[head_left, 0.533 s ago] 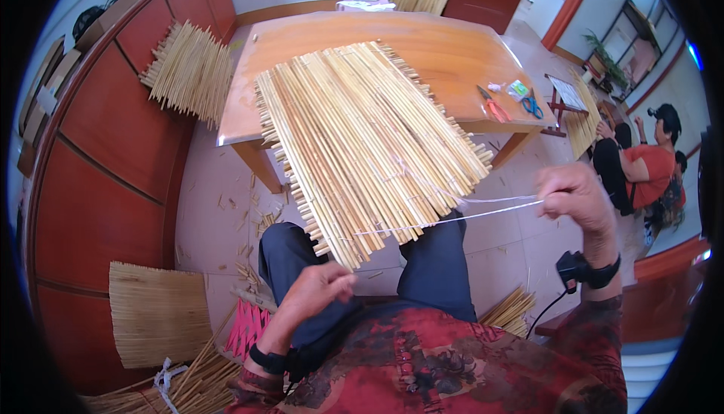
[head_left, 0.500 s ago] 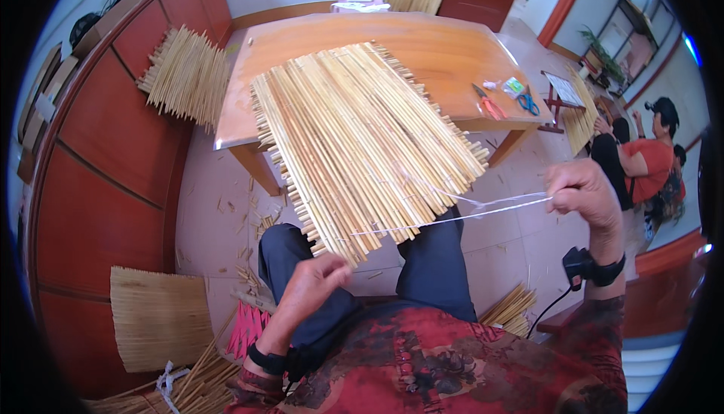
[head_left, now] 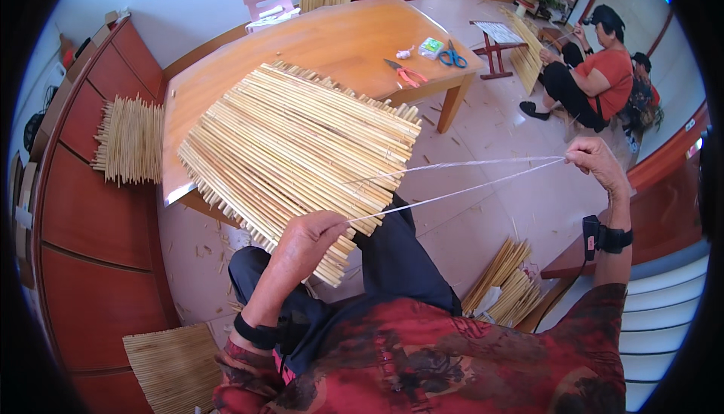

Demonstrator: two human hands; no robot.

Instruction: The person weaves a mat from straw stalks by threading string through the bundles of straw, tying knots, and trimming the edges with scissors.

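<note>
A mat of pale reed stalks (head_left: 302,150) lies slanting from the tabletop towards my lap, several stalks jutting unevenly along its sides. At its near right edge, my left hand (head_left: 305,246) is closed, thumb and forefinger pinching the white string (head_left: 486,163) beside the stalk ends. Out to the right, my right hand (head_left: 596,162) holds the string's other part in a closed pinch. Two taut strands run between the mat and my right fingertips. How the string passes through the stalks is too fine to make out.
On the wooden table (head_left: 362,29) are pliers (head_left: 406,73), scissors (head_left: 452,55) and a small packet (head_left: 431,48). Reed bundles (head_left: 504,282) lie on the floor, with a finished-looking mat (head_left: 173,365) at lower left. A person (head_left: 603,75) sits working at far right.
The view has turned, so table and mat appear further left. My right hand has drawn the string farther from the mat. My left hand has come up to the string at the mat's edge.
</note>
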